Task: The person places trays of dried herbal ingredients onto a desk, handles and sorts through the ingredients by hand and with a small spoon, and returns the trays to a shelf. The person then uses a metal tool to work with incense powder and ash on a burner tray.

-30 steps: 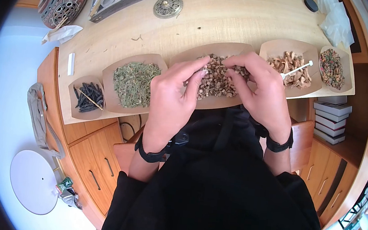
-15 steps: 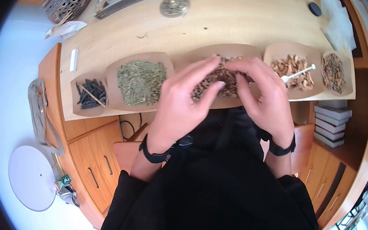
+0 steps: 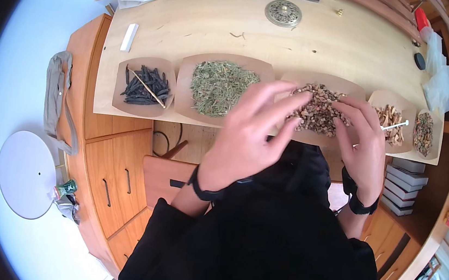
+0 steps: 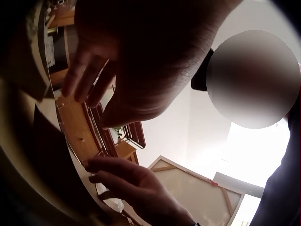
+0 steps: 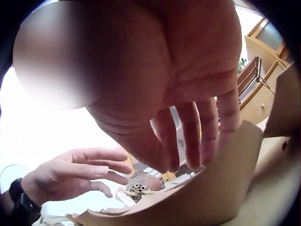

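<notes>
A brown paper tray [image 3: 345, 85] of small brown dried root pieces [image 3: 317, 112] lies between my hands in the head view. My left hand [image 3: 252, 137] hovers at the tray's left side, fingers loosely bent and thumb apart, holding nothing visible. Over the right side is my right hand [image 3: 365, 144], its relaxed fingers spread above the pieces with a gap to the thumb. In the right wrist view that hand's palm [image 5: 188, 61] faces the camera above a tray wall [image 5: 207, 188], while the left hand [image 5: 70, 176] stays apart from it.
Left of the tray are a tray of green dried herb [image 3: 219, 87] and one of black sticks [image 3: 148, 88] with a thin wooden stick. Rightward come pale dried slices [image 3: 393, 125] with a white spoon, and a mixed dried blend [image 3: 423, 133]. A pierced metal lid [image 3: 283, 13] lies farther back.
My hands have drawn apart and the left fingers have loosened from near the pieces. The head view has swung left, so the table sits farther right in the picture.
</notes>
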Demonstrator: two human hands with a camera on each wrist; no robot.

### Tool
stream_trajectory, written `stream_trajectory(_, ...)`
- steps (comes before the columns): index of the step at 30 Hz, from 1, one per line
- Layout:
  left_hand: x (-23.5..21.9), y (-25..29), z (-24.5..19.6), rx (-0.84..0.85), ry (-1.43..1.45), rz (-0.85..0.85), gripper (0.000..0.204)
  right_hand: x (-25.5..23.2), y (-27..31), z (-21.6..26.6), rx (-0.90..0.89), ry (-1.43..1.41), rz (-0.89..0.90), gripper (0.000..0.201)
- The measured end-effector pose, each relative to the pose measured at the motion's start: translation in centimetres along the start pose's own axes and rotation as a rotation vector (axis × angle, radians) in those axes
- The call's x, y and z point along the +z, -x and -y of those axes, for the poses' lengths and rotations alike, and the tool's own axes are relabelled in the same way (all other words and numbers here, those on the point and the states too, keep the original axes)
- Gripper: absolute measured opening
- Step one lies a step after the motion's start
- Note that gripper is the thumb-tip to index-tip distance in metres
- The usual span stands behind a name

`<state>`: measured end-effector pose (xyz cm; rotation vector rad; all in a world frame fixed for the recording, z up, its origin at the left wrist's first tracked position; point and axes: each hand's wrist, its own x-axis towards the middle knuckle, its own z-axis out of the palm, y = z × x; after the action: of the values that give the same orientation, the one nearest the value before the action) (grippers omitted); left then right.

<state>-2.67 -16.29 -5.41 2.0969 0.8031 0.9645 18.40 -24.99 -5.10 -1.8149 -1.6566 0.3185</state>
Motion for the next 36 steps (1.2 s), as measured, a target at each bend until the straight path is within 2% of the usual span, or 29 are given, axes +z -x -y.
stream_trajectory(1,-1.3,0.3,0.8,0.047,-0.081,-0.031,0.038,0.1,-0.1,0.5,-0.041,0.034,-0.038,0.026)
stream_trajectory(3,-4.0,1.0,1.9,-0.012,-0.181,-0.036,0.042,0.4,-0.7,2.0,-0.041,-0.011,-0.003,0.028)
stream_trajectory(5,-6.6,1.4,2.8,-0.065,-0.297,0.031,0.047,1.6,-1.5,3.7,-0.045,-0.055,0.032,0.03)
stream_trajectory(6,-7.6,1.7,3.3,-0.105,-0.306,0.092,0.056,2.5,-1.9,4.5,-0.063,-0.128,0.076,0.034)
stream_trajectory(7,-8.3,1.9,3.7,-0.11,-0.302,0.085,0.056,3.4,-2.5,5.3,-0.082,-0.202,0.121,0.038)
stream_trajectory(8,-8.9,2.0,4.1,-0.116,-0.335,0.124,0.06,4.0,-3.2,5.8,-0.167,-0.105,0.149,0.045)
stream_trajectory(11,-10.0,2.2,5.1,-0.145,-0.355,0.196,0.069,6.4,-4.8,8.1,-0.177,-0.078,0.228,0.054)
stream_trajectory(12,-10.1,2.2,5.1,-0.181,-0.344,0.208,0.069,6.8,-5.4,8.3,-0.201,-0.028,0.302,0.065)
stream_trajectory(18,-9.8,1.4,5.6,-0.222,-0.311,0.242,0.071,9.3,-6.7,9.7,-0.175,0.109,0.366,0.074)
stream_trajectory(21,-9.3,1.3,6.3,-0.213,-0.317,0.214,0.07,10.0,-6.9,9.5,-0.232,0.097,0.332,0.068)
stream_trajectory(25,-8.8,1.2,6.6,-0.215,-0.284,0.168,0.061,10.5,-7.0,9.3,-0.23,0.083,0.303,0.062)
stream_trajectory(27,-8.5,1.3,6.9,-0.208,-0.282,0.145,0.058,10.6,-6.9,9.4,-0.154,0.035,0.348,0.061)
stream_trajectory(36,-7.9,1.5,7.1,-0.182,-0.188,0.032,0.041,10.8,-6.8,8.8,-0.187,-0.078,0.283,0.041)
